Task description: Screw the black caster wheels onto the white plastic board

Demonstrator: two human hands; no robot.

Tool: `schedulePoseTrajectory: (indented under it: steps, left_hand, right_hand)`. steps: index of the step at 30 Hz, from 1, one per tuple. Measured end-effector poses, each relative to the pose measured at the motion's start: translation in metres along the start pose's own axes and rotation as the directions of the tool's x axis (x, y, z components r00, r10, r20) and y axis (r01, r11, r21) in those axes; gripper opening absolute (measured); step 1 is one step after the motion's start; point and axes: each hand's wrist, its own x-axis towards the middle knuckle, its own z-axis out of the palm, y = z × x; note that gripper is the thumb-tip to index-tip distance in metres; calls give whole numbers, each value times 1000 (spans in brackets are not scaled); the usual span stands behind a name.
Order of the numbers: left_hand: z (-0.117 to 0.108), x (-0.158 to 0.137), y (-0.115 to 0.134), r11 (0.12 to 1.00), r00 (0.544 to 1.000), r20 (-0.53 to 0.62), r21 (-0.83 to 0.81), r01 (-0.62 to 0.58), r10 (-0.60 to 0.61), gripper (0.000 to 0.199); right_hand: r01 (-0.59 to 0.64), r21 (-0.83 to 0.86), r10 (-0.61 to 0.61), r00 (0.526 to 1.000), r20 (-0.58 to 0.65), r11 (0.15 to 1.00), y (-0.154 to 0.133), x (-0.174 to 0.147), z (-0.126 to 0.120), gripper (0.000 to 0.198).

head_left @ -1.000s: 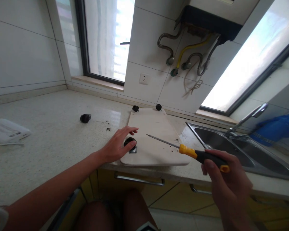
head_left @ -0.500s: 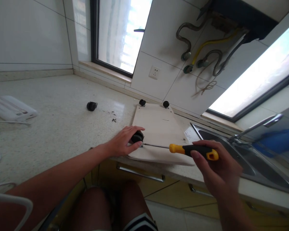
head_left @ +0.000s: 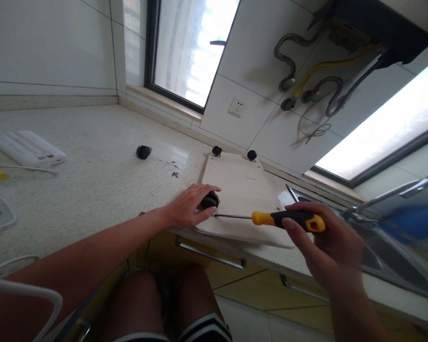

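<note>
A pale board lies on the counter with black casters at its far corners, one far left and one far right. At the near left corner, my left hand closes its thumb and fingers around another black caster. My right hand grips a yellow-and-black screwdriver by its handle. The shaft points left, and its tip meets the base of the held caster; any screw head there is too small to make out.
A loose caster and several small screws lie left of the board. Farther left sit a white power bank and a white cable. A steel sink with a tap is at right. Drawer handles stick out below the counter.
The whole view has shifted, so the scene appears slightly to the right. My left hand stays on the caster, and the screwdriver tip stays at its base.
</note>
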Motion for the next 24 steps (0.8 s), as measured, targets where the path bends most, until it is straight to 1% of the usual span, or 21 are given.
schedulePoseTrajectory:
  steps: [4,11,13,17,24]
  left_hand:
    - [0,0,0,1000,1000,5,-1,-1,1,53]
    - [0,1,0,1000,1000,-7,-15,-2,2,52]
    - [0,1,0,1000,1000,-6,-14,-2,2,53]
    - [1,1,0,1000,1000,-5,-12,-1,1,53]
    - [1,0,-1,1000,1000,-18,-16,-9,8,52]
  right_hand:
    - [-3,-35,4,999,33,999,-3,6,-3,22]
    - [28,-86,-22,997,68,996,-4,11,-8,24]
    - [63,-102,-55,995,82,993,-1,13,-10,23]
    - [174,-128,-162,981,104,976,7,18,-13,21]
    - [200,-130,-186,976,112,971,9,23,-13,19]
